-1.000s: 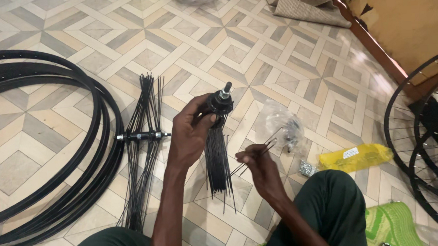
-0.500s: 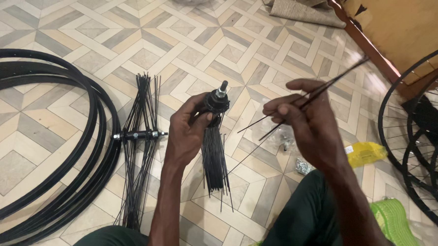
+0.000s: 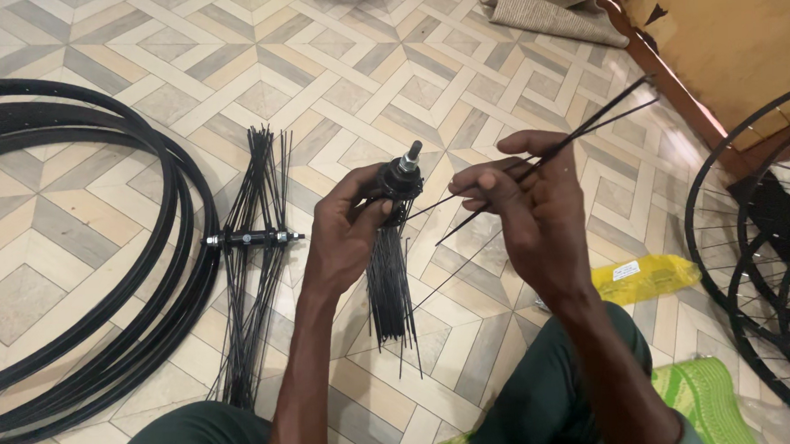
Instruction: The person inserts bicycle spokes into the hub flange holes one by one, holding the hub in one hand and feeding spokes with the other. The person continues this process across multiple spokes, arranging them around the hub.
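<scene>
The wheel hub [image 3: 400, 184] is held above the tiled floor [image 3: 102, 235], axle end up and tilted slightly right, its long axis near vertical, with fitted spokes [image 3: 389, 289] hanging below; it is gripped by the closed fingers of the left hand [image 3: 347, 237]. Loose spokes [image 3: 578, 134] are pinched in the right hand [image 3: 528, 216], running from lower left to upper right (tips toward the hub). The lacing step is judged in hand, and threading one tip through a flange hole is called for next.
</scene>
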Demonstrator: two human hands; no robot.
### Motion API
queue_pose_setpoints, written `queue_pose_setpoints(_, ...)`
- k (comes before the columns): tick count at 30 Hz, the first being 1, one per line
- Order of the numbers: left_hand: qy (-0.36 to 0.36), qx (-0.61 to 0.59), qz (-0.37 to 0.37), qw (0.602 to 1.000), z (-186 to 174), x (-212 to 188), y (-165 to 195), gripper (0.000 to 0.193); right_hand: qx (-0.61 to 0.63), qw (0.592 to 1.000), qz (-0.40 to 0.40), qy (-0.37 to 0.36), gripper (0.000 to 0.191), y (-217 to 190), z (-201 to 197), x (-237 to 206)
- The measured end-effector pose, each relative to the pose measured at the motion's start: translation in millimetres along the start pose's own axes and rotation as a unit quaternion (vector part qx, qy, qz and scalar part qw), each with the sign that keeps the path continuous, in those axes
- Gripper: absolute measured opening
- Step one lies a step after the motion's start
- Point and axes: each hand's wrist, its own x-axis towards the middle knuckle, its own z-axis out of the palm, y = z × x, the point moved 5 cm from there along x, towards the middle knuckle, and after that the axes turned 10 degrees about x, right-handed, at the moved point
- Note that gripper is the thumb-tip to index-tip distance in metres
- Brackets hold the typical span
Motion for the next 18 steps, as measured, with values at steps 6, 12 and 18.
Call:
queue_pose_setpoints(6,-0.002,0.030,0.000,1.000,0,0,1,0.037,-0.029,1.000,-0.002,0.003,0.025,4,-2,0)
queue_pose_setpoints(12,-0.005,0.011,-0.003,1.000,1,0,1,0.037,-0.036,0.999,0.010,-0.006,0.024,-2,3,3)
queue_pose_setpoints(18,-0.016,0.028,0.007,0.999,1,0,1,0.038,-0.292,0.921,0.197,-0.165,0.017,-1,-2,4)
